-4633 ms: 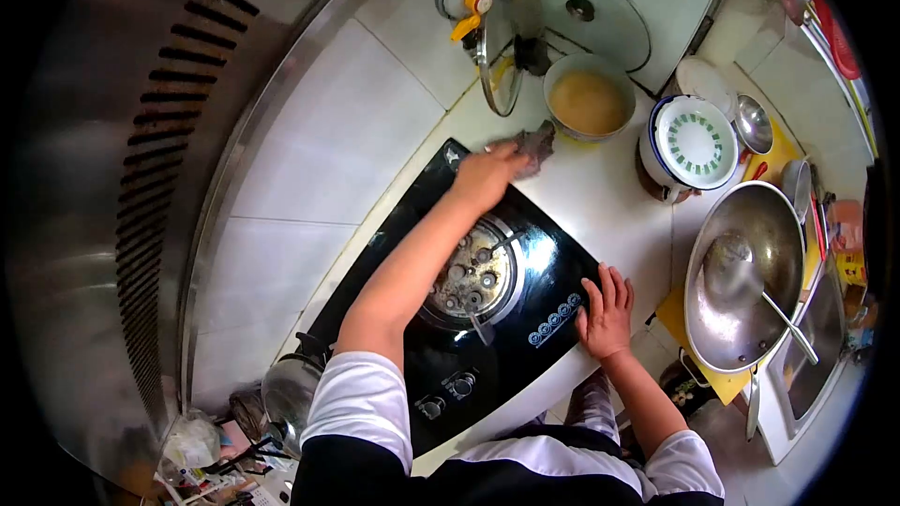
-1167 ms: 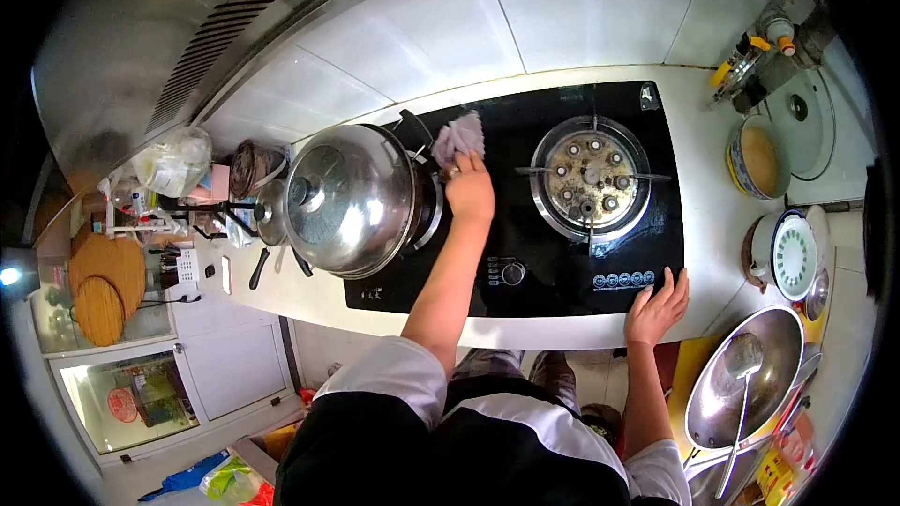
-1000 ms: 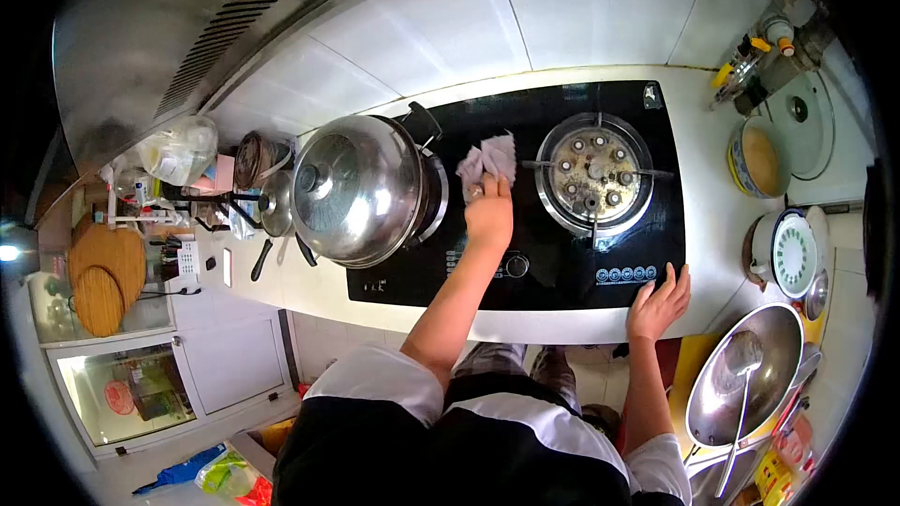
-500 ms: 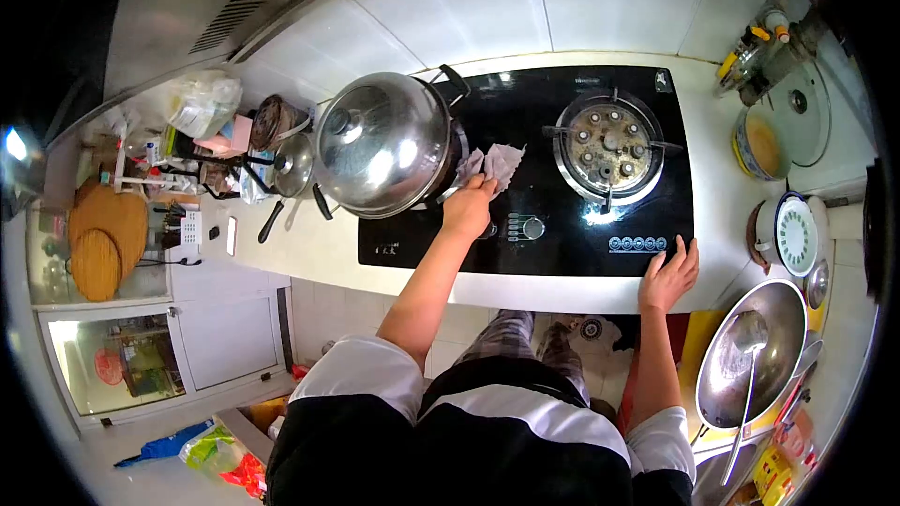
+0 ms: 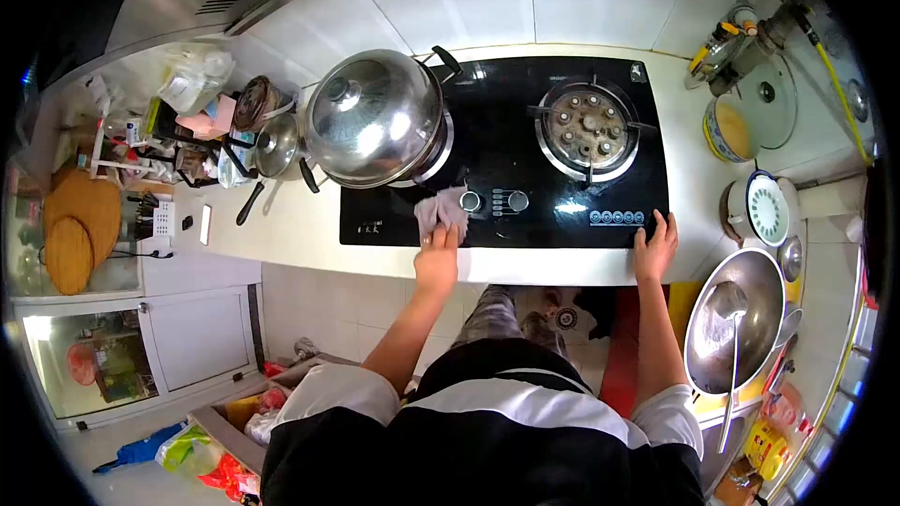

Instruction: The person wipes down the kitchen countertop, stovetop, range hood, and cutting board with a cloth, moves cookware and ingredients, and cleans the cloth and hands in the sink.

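A crumpled grey-pink cloth [image 5: 441, 212] is under the fingers of my left hand [image 5: 437, 260], at the front edge of the black glass cooktop [image 5: 506, 152], just left of a control knob. Behind it, a large lidded steel pot [image 5: 375, 117] stands on the left burner. My right hand [image 5: 656, 245] rests at the cooktop's front right corner with its fingers apart, holding nothing. The right burner [image 5: 590, 131] is uncovered.
A steel wok [image 5: 736, 323] with a ladle in it stands at the right. Behind it are a white enamel pot [image 5: 767, 210] and a bowl of tan liquid [image 5: 730, 129]. A small lidded pan [image 5: 277, 146] and stacked items stand left of the large pot.
My left hand has moved the cloth from the back part of the cooktop, beside the large pot, to the front edge. My right hand stays at the front right corner. The view has shifted.
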`<action>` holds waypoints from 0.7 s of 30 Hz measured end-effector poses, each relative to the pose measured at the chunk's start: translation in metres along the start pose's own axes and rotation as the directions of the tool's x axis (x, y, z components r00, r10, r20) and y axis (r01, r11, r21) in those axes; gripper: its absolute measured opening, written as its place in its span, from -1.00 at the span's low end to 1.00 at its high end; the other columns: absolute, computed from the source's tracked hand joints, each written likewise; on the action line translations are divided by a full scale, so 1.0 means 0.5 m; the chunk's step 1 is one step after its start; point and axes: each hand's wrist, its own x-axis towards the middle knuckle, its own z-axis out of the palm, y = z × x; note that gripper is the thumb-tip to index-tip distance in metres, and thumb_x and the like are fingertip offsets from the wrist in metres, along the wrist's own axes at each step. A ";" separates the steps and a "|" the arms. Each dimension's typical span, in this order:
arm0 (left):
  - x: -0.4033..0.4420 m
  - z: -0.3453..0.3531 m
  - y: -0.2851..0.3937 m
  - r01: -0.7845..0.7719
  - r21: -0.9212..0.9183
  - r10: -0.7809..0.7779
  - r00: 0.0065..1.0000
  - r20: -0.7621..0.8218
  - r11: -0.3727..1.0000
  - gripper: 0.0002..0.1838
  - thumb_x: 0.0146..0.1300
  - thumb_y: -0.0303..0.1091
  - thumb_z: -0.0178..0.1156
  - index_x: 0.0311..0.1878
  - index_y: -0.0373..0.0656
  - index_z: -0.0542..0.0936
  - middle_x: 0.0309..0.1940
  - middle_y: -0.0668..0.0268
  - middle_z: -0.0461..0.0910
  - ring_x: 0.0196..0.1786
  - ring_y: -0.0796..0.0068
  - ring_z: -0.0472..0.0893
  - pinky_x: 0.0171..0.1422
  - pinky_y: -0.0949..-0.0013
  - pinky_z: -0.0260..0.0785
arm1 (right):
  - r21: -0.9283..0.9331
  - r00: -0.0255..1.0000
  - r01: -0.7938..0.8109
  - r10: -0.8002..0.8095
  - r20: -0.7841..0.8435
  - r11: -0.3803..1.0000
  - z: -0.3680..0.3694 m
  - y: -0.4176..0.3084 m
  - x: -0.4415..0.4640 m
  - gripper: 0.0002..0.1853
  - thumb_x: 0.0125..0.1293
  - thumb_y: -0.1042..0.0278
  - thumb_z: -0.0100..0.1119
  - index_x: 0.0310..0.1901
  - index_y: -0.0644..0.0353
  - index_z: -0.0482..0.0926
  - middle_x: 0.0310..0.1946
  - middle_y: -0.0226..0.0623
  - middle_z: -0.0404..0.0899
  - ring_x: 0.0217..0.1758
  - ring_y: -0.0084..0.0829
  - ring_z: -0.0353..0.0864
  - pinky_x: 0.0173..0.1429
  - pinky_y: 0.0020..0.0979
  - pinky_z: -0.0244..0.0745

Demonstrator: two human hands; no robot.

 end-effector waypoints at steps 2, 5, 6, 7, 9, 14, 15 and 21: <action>-0.069 -0.022 0.032 -0.071 -0.313 0.102 0.991 0.084 0.947 -0.60 0.14 -0.47 0.14 0.10 -0.04 0.56 0.01 0.19 0.56 -0.10 0.13 0.62 -0.08 0.21 0.52 | 0.061 0.998 -0.004 0.000 0.060 0.998 -0.004 0.008 -0.003 -0.52 0.13 0.41 0.24 0.14 0.05 0.48 0.33 -0.01 0.21 0.37 0.03 0.19 0.44 -0.08 0.09; -0.028 -0.092 0.100 -0.190 -0.618 0.209 0.977 -0.042 0.763 -0.65 0.15 -0.47 0.17 0.03 0.00 0.60 -0.07 0.16 0.58 -0.12 0.14 0.62 -0.11 0.22 0.51 | 0.122 0.998 0.065 -0.064 -0.015 0.990 -0.029 -0.023 -0.037 -0.53 0.08 0.46 0.25 0.09 0.07 0.51 0.29 0.00 0.25 0.33 0.05 0.22 0.42 -0.10 0.12; 0.000 -0.122 0.121 -0.260 -0.628 0.170 0.965 -0.201 0.733 -0.69 0.17 -0.47 0.16 -0.01 0.02 0.63 -0.10 0.17 0.59 -0.13 0.13 0.62 -0.12 0.22 0.50 | 0.165 0.990 0.138 -0.133 -0.044 0.977 -0.037 -0.034 -0.054 -0.53 0.07 0.50 0.25 0.09 0.08 0.50 0.24 -0.01 0.29 0.31 0.04 0.25 0.40 -0.11 0.15; 0.049 -0.145 0.130 -0.174 -0.607 0.105 0.984 -0.147 0.775 -0.69 0.17 -0.49 0.15 -0.02 0.03 0.63 -0.11 0.18 0.59 -0.14 0.11 0.62 -0.11 0.22 0.49 | 0.199 0.991 0.136 -0.136 -0.016 0.971 -0.051 -0.055 -0.072 -0.53 0.08 0.54 0.22 0.09 0.09 0.50 0.23 -0.04 0.31 0.31 0.01 0.25 0.41 -0.12 0.14; 0.173 -0.167 0.133 -0.296 -0.585 0.113 0.938 -0.328 0.755 -0.66 0.15 -0.54 0.13 0.00 -0.02 0.61 -0.11 0.17 0.57 -0.09 0.10 0.59 -0.06 0.19 0.46 | 0.283 0.988 0.127 -0.148 0.051 0.951 -0.055 -0.072 -0.109 -0.55 0.08 0.58 0.20 0.06 0.12 0.51 0.20 -0.06 0.34 0.30 -0.02 0.28 0.40 -0.13 0.16; 0.396 -0.035 0.100 -0.308 -0.464 0.275 0.951 -0.139 0.830 -0.64 0.10 -0.58 0.14 -0.02 -0.07 0.62 -0.04 0.18 0.58 -0.01 0.08 0.58 0.09 0.22 0.43 | 0.445 0.970 0.071 -0.165 0.177 0.893 -0.046 -0.085 -0.185 -0.64 0.06 0.61 0.17 -0.05 0.17 0.56 0.08 -0.07 0.49 0.18 -0.05 0.43 0.31 -0.18 0.28; 0.402 -0.025 0.100 -0.288 -0.397 0.316 0.949 0.006 0.871 -0.64 0.09 -0.58 0.14 -0.03 -0.05 0.63 -0.02 0.20 0.58 0.02 0.09 0.57 0.13 0.18 0.40 | 0.464 0.961 0.061 -0.177 0.211 0.884 -0.050 -0.086 -0.193 -0.64 0.06 0.61 0.17 -0.05 0.17 0.56 0.07 -0.07 0.50 0.17 -0.05 0.44 0.30 -0.19 0.29; 0.317 -0.004 0.057 -0.505 -0.150 0.525 0.837 0.153 0.850 -0.60 0.03 -0.57 0.11 -0.04 0.01 0.65 0.06 0.30 0.56 0.13 0.26 0.55 0.41 -0.18 0.03 | 0.527 0.949 -0.049 -0.126 0.290 0.848 -0.045 -0.058 -0.214 -0.71 0.12 0.61 0.13 -0.08 0.21 0.58 -0.09 -0.13 0.59 0.01 -0.15 0.57 0.17 -0.29 0.42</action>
